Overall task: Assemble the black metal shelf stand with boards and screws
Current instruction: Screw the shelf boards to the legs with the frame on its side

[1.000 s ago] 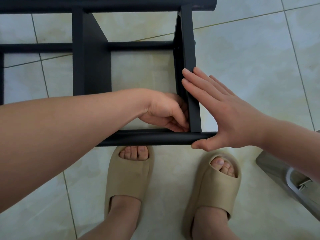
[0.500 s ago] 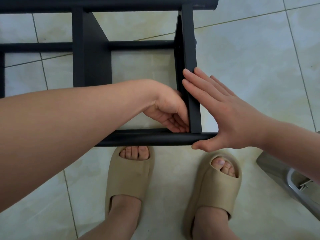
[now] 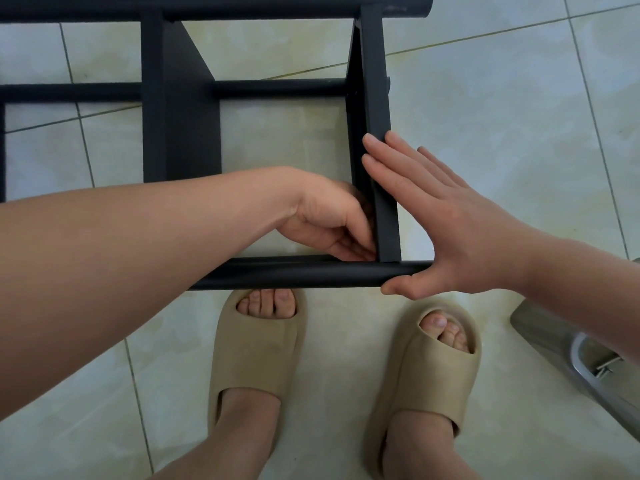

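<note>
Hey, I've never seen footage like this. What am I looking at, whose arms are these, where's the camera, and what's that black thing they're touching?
There is no machine here, just a person working with bare hands. The one picture comes from a camera worn on the head and looking down. That is why you see the person's own arms and, below them, their feet in beige slippers on a tiled floor.

The black thing is a metal shelf stand being put together. The right hand lies flat, fingers straight against the outer side of a black board, with the thumb by the end of the near tube. The left hand reaches inside the frame, fingers curled at the corner where the board meets the tube. Anything it pinches there is hidden.

A grey metal object lies at the right edge.
</note>
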A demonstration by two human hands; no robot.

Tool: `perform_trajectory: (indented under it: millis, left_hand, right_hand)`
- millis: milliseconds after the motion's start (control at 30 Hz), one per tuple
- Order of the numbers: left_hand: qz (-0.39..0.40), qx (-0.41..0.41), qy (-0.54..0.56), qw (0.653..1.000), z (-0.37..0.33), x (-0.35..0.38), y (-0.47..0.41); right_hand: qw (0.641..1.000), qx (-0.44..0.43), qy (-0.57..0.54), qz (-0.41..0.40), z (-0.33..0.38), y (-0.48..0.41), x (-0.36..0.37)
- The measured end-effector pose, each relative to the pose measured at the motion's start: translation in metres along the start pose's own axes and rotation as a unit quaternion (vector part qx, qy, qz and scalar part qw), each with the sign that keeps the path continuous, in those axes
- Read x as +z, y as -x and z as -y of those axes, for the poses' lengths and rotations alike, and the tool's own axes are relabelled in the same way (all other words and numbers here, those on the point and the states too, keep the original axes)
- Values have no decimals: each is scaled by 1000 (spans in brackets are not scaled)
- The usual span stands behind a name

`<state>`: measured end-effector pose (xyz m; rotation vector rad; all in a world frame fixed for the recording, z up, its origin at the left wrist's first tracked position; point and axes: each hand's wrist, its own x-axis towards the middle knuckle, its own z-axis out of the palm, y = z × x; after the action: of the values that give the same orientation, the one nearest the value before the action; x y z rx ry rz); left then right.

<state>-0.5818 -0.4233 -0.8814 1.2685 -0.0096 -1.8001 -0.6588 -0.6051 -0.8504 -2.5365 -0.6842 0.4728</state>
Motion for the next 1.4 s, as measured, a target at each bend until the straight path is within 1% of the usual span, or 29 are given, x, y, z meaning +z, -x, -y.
perform_trajectory:
  millis: [133,233,367,633,733,833,900,1133,1400]
  left_hand:
    - [-8,-35,-49,998,-3,0,-1]
    - [-25,-35,-65,997,-6,-1,-3]
    - [-23,-22,-60,998,-9,-1,-3]
    - [-10,-7,-4,1000,-4,-1,0]
    - [-9,-23,-22,999,-4,-2,1]
    - [-31,-34,-55,997,-4,0,-1]
    - [-39,-38,-55,997,-5,0,-3]
    - [-15,-21,-12,1000,-7,0,-2]
    - [10,-10,-29,999,-3,-3,2]
  right_hand:
    - [1000,0,0,-1,0,0,0]
    - [1000,0,2,0,0,0,0]
    - [1000,0,1,0,0,0,0]
    - [1000,-1,0,-1,0,0,1]
    - [1000,0,1,0,0,0,1]
    - [1000,1,4,0,0,1,0]
    - [1000,1,4,0,0,0,0]
    - [1000,-2,7,-1,0,0,0]
    - [1000,-5,1,-9,-1,0,0]
